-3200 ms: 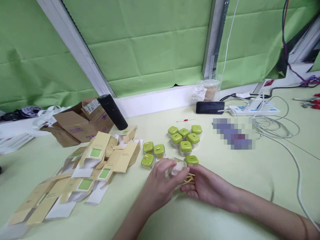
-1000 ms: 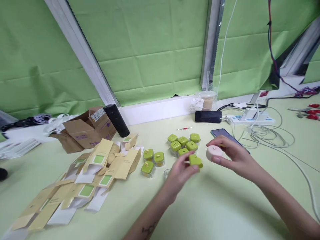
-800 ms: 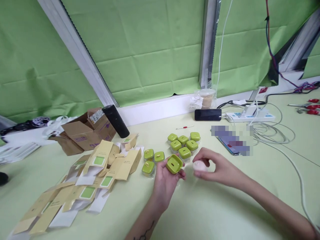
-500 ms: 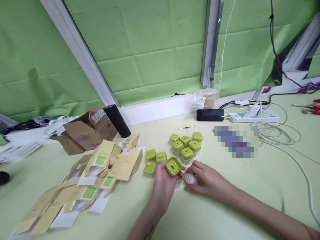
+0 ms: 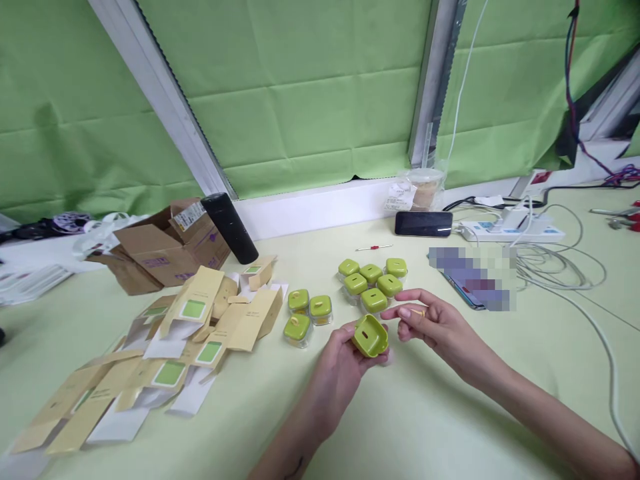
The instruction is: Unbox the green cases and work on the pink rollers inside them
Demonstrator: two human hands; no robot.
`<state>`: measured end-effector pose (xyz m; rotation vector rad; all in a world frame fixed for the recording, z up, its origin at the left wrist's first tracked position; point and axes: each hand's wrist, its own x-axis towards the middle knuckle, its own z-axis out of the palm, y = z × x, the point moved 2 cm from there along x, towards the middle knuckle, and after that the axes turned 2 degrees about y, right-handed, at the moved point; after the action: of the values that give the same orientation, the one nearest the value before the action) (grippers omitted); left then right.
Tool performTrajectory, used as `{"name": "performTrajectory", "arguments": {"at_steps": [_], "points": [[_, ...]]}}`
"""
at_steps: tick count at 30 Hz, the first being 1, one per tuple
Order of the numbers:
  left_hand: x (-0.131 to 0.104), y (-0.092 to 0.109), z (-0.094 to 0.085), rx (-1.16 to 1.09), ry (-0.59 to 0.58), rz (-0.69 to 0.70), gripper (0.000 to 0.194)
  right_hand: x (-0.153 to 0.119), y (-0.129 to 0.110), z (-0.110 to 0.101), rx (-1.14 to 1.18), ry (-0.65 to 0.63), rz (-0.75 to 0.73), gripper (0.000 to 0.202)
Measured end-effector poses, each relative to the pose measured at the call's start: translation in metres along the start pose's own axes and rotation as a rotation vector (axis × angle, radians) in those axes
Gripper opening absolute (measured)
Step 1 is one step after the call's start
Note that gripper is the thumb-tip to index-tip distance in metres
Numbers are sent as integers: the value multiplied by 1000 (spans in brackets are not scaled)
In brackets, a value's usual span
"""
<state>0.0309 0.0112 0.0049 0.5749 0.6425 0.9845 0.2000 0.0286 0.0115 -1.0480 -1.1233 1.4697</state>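
My left hand (image 5: pixel 344 360) holds a green lid (image 5: pixel 371 335), tilted so that its hollow inside and narrow slot face me. Between the thumb and fingers of my right hand (image 5: pixel 433 327) is a small yellow piece (image 5: pixel 419 313), just right of the lid. A pale pinkish object (image 5: pixel 389 357) shows partly behind the left fingertips; I cannot tell what it rests on. Beyond the hands stand several clear containers with slotted green lids (image 5: pixel 373 300). To their left are three more containers, their green lids (image 5: pixel 321 306) bearing small yellow pieces.
Unfolded small cartons (image 5: pixel 210 333) spread over the left of the table. Behind them stand a brown cardboard box (image 5: pixel 170 250) and a black cylinder (image 5: pixel 230 228). A red-handled double-ended tool (image 5: pixel 375 247), a phone (image 5: pixel 423 224) and a power strip (image 5: pixel 535 231) with cables lie further back.
My right hand has left the pale pinkish object, moved up and right, and now pinches a small yellow piece. My left hand has shifted right with the lid, which is tilted more.
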Motion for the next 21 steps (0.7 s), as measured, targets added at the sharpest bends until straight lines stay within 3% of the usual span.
{"name": "performTrajectory", "arguments": {"at_steps": [3, 10, 14, 18, 21], "points": [[-1, 1, 1, 0, 1, 12, 25, 1, 2, -3, 39, 7, 71, 30], [-2, -2, 2, -1, 26, -1, 20, 3, 3, -5, 121, -21, 56, 38], [0, -3, 4, -9, 58, -4, 17, 8, 5, -11, 153, 30, 12, 23], [2, -7, 4, -10, 56, -16, 21, 9, 2, -14, -6, 118, -59, 24], [2, -9, 2, 0, 68, -28, 21, 8, 3, -11, 74, 129, 3, 20]]}}
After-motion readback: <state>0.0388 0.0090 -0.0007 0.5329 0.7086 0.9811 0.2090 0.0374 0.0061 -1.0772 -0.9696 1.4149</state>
